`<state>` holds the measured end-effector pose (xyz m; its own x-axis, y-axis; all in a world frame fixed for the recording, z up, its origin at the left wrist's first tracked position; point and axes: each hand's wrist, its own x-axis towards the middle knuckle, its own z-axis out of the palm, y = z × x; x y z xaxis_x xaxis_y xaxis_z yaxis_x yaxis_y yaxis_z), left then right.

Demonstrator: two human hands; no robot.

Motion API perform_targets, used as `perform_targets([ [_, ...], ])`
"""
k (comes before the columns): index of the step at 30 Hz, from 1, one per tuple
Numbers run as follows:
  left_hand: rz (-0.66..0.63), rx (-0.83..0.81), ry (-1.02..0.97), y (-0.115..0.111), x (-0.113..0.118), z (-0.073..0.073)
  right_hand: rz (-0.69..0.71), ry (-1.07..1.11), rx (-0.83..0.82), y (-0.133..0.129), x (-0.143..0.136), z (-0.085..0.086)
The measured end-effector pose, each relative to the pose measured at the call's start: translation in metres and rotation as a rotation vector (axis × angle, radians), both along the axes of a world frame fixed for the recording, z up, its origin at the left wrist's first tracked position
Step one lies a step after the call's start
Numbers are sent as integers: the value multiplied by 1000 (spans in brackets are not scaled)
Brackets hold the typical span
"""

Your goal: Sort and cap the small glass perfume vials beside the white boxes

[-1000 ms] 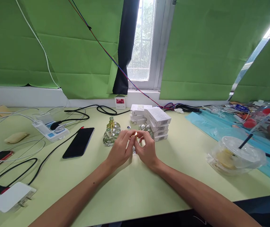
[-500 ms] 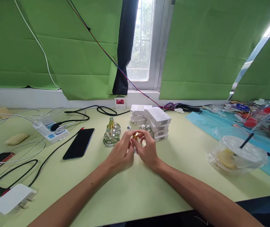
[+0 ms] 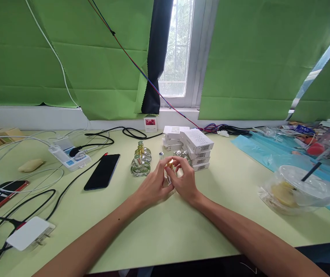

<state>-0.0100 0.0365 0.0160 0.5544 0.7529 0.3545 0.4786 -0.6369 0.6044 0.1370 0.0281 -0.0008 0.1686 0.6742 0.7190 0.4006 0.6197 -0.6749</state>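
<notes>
Both hands meet over a small clear glass perfume bottle [image 3: 167, 179] with a shiny gold top, in the middle of the table. My left hand [image 3: 154, 184] is closed around its body from the left. The fingers of my right hand [image 3: 185, 182] pinch the gold top [image 3: 170, 164] from the right; part of the bottle is hidden behind them. Just left stands a row of several perfume bottles [image 3: 141, 168] with gold and silver tops. Behind my fingers are a silver-topped piece [image 3: 161, 156] and more clear bottles [image 3: 182, 154], partly covered.
White boxes [image 3: 200, 143] are stacked behind my right hand. A black phone [image 3: 103, 172], a power strip [image 3: 68, 155] and loose cables lie left. On the right stand a lidded plastic cup [image 3: 294, 188] and a blue sheet [image 3: 264, 150]. Another person's hand shows at the right edge.
The view has shifted slightly, so most things sit further right. The bottle looks a little more tilted between my hands, and more of its gold top and glass shows.
</notes>
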Motion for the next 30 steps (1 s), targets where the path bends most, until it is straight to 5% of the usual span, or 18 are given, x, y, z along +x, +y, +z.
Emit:
perform_targets([
  [30, -37, 16, -38, 0, 1, 1, -29, -2, 5, 0, 0, 2],
])
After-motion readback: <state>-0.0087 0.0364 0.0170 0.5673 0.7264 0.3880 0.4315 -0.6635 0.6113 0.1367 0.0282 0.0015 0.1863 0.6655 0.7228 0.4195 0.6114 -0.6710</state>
